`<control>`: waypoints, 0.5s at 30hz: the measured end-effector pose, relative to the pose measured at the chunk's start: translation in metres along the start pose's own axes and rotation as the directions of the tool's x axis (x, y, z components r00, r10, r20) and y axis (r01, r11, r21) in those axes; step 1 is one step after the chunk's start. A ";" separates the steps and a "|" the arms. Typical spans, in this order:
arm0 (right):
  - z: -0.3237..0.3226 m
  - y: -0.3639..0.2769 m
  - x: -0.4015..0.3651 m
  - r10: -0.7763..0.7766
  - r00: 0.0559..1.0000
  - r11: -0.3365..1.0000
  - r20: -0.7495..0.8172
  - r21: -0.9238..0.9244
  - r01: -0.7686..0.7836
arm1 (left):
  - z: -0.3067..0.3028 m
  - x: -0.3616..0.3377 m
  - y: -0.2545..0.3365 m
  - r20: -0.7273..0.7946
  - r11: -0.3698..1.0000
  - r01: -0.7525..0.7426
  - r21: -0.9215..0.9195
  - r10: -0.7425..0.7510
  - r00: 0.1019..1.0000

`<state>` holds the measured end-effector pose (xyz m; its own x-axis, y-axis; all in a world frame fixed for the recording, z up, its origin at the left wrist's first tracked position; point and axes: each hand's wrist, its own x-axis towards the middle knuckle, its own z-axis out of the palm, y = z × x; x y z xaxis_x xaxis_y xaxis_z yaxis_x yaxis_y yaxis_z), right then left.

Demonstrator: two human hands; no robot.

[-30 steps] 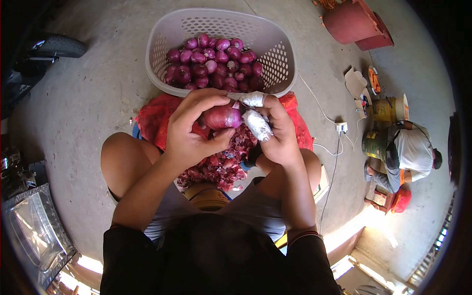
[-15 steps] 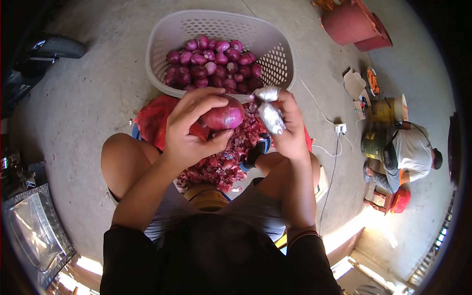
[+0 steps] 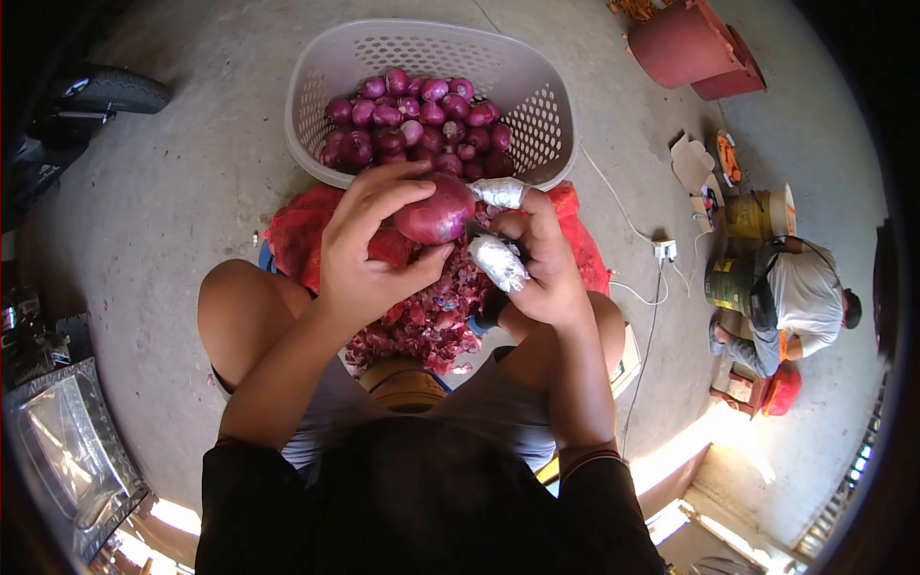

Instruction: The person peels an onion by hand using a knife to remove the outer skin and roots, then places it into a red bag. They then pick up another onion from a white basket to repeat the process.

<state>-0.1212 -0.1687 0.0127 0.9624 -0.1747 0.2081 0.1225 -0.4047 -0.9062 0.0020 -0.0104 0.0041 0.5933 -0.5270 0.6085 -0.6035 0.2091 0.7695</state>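
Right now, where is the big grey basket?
In the head view, the grey basket stands on the floor at top centre, just beyond the left hand and the onion it holds.

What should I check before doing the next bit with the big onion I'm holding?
1. Big onion held: ok, the left hand has its fingers around it.
2. Silvery wraps on the right hand: ok, one on the thumb, one on a finger.
3. Blade held safely: cannot tell, the wrapped fingers hide too much.
4. All skin off: cannot tell, part of the onion is hidden.
5. Room in the basket: ok, its onions sit below the rim.
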 end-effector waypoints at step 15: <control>0.002 0.002 0.000 -0.068 0.997 0.986 -0.044 -0.154 0.060 | -0.004 0.004 0.005 0.089 0.997 0.001 0.081 -0.008 0.996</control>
<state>-0.1203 -0.1680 0.0109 0.9403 -0.1860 0.2849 0.1415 -0.5476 -0.8247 0.0033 -0.0084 0.0110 0.5486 -0.5997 0.5826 -0.6443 0.1409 0.7517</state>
